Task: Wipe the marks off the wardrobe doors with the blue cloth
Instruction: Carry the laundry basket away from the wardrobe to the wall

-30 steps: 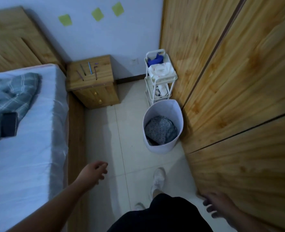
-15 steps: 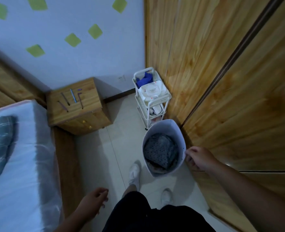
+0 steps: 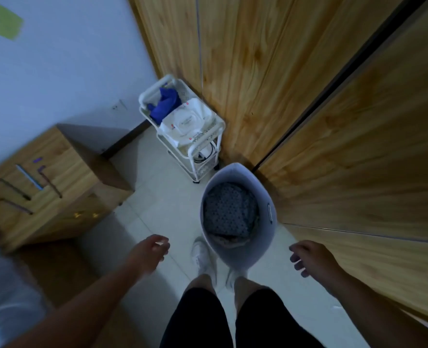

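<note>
**Operator:** Where is the blue cloth (image 3: 164, 104) lying?

**Checker:** It is lying bunched in the top tier of the white trolley (image 3: 208, 133), at the end toward the wall. It is touching the pack of wipes (image 3: 185, 122), which is taking up the rest of that tier. The trolley is standing just beside the wardrobe doors (image 3: 333, 126).

**Operator:** What are the hands doing?

**Checker:** The left hand (image 3: 149, 252) and the right hand (image 3: 311, 258) are hanging low, one on each side of the legs. The fingers (image 3: 294, 258) of both are curling loosely and gripping nothing. The left hand is showing some blur.

**Operator:** Which way is the cloth lying from the fingers?

**Checker:** It is lying forward of both hands and well apart from them. Its long axis appears to be running roughly along the trolley's length, from near-left to far-right in the view. The left hand appears the nearer one.

**Operator:** Is anything standing in the way?

**Checker:** The laundry basket (image 3: 235, 257), holding a grey patterned garment (image 3: 229, 209), is standing between the right hand and the trolley. It is probably blocking a straight reach from that side. The left hand is facing open floor (image 3: 162, 197) between the basket and the bedside cabinet (image 3: 64, 169), where several pens (image 3: 29, 177) are lying. A step forward is likely needed first.
</note>
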### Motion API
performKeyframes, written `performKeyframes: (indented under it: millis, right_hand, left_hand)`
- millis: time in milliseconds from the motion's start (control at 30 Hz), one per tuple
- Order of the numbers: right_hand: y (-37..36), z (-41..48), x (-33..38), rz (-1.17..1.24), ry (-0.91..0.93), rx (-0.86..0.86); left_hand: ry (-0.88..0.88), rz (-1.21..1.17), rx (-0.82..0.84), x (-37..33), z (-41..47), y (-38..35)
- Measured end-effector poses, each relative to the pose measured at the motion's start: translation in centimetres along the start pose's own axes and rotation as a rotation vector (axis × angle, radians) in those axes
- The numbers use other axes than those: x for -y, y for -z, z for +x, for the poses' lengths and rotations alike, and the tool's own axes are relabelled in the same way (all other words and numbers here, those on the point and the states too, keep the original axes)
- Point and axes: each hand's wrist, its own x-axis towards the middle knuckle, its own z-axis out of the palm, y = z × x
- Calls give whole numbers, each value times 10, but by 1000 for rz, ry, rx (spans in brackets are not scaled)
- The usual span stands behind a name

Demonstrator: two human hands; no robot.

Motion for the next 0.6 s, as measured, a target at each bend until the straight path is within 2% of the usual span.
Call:
performKeyframes:
  millis: [100,200,300,467,600]
  right_hand:
    - [-18,57,-6,14,-15,-14]
    - [-36,119,-16,-40,-12,-101]
    - [-51,175,-22,-24,-44,-152]
    - [-71,245,-33,7,-24,-127]
    - [-85,274,-43,1,10,-104]
  left_hand:
    - [-40,116,27,-13,54,-26]
    - [-93,235,45,-26,103,-59]
    - [-79,168,23,-33,151,-95]
    - [-69,13,8,-31,213,-139]
    - [-41,58,-59,-29,244,-158]
